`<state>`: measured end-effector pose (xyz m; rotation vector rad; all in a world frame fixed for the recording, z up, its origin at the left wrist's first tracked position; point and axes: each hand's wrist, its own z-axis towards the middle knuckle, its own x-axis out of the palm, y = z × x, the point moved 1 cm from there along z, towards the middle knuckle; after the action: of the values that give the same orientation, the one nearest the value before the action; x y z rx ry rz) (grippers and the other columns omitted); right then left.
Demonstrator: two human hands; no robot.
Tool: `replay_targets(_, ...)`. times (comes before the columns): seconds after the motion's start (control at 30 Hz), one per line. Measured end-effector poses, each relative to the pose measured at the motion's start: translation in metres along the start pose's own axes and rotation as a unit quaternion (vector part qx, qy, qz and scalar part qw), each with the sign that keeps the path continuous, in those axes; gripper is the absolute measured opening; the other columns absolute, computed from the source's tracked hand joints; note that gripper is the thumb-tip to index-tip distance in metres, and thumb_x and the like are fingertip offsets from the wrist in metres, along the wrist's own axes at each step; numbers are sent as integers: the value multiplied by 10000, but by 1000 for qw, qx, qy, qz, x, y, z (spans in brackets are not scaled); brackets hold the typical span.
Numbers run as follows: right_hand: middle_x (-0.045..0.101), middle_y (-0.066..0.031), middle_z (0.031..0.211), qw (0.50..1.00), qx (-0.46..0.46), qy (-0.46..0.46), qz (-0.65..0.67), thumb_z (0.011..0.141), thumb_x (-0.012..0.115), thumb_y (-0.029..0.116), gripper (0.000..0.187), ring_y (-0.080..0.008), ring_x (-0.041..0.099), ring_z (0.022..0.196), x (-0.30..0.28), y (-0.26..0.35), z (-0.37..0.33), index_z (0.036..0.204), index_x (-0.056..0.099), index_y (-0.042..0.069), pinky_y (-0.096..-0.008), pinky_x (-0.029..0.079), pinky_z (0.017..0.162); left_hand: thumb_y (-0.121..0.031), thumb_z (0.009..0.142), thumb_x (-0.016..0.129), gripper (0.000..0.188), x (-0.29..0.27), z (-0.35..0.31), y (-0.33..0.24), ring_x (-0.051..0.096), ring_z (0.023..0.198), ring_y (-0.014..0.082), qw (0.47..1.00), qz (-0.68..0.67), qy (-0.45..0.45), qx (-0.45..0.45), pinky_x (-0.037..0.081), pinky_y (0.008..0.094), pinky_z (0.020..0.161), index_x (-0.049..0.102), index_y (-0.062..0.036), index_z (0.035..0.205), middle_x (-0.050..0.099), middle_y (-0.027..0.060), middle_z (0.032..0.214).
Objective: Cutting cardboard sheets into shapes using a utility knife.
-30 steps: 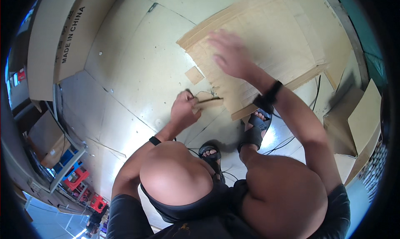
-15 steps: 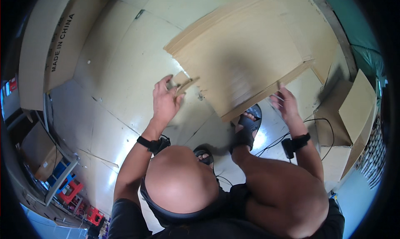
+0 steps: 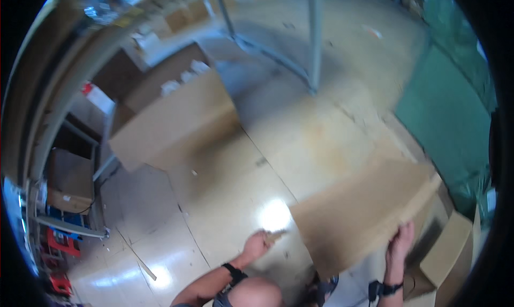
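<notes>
So the main thing here is a big flat cardboard sheet [image 3: 364, 210], plain tan, no print showing on the side facing up. It's lying low over the floor [image 3: 300, 130] at the lower right of the view, with a folded edge or flap along its right side. It's a bit blurry, so whether it's flat on the floor or lifted slightly is hard to call.

The right hand [image 3: 400, 241] has its fingers wrapped over the sheet's near right edge, clearly gripping it. The left hand [image 3: 257, 244] sits just off the sheet's near left corner, curled closed around a small tan stick-like piece [image 3: 276, 235] that pokes toward the cardboard. What that piece is can't be made out. Both wrists wear dark bands.

Going outward: a smaller open brown box [image 3: 447, 248] sits just right of the right hand, near the lower right rim. Further up on the left there's a large plain brown carton [image 3: 171, 119] lying on the floor, with small white items on top at its far edge. Left of that, a metal rack [image 3: 85, 162] holds another brown box [image 3: 69, 181] with a little white label on it, and there's red and blue stuff [image 3: 59, 242] down at the rack's foot. A green mat or panel [image 3: 444, 109] covers the right side, and a grey metal post [image 3: 316, 39] stands on the glossy pale floor further back.
</notes>
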<state>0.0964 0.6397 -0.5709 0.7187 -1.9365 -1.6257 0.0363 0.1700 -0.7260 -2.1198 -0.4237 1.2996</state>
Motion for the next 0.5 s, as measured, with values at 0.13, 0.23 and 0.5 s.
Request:
replay_targets(0.13, 583, -123, 1361, 966, -122, 123, 194, 1021, 475, 134, 441, -236, 568, 1265, 39, 126, 7, 1444, 457, 11, -382, 452, 1089, -336, 868, 738, 362, -32, -24, 11, 647, 1009, 405, 996, -29, -83, -1, 529, 472, 901, 698, -58, 1096, 681, 206, 1048)
replay_targets(0.23, 562, -118, 1411, 931, -188, 174, 261, 1041, 423, 152, 431, -229, 527, 1329, 52, 206, 6, 1452, 455, 26, -378, 406, 1142, -403, 868, 756, 422, -38, -36, 33, 651, 1019, 411, 997, 1, -67, -43, 525, 480, 889, 681, -67, 1111, 693, 210, 1056)
replay_targets(0.5, 580, -115, 1328, 921, -374, 112, -6, 1072, 437, 220, 390, -204, 558, 1224, 32, 393, -8, 1376, 501, -16, -327, 437, 1047, -429, 871, 759, 454, -65, -68, 41, 655, 1027, 397, 990, -93, -102, -36, 520, 463, 914, 684, -70, 1140, 701, 196, 1067)
